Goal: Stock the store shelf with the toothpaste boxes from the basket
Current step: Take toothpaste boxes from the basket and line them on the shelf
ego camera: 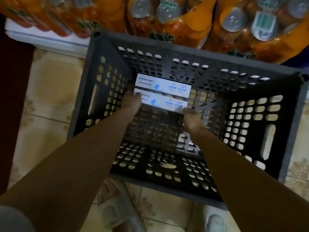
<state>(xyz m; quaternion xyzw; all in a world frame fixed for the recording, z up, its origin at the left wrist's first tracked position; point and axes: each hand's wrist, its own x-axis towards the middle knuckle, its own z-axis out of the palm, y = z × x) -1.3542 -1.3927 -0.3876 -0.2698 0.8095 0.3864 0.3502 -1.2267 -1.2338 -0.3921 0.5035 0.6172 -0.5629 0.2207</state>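
Slippers point(115, 213) stand by the basket point(107, 47). Two toothpaste boxes point(163, 92) lie on its floor; left hand point(131, 103) grips their near end, right hand point(190, 117) curls at the other. Picking up; next, lift toward the shelf.

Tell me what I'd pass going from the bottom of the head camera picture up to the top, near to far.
Pale slippers → near wall of the grey basket → left hand → nearer toothpaste box → farther toothpaste box → far wall of the basket → shrink-wrapped packs of orange drink bottles.
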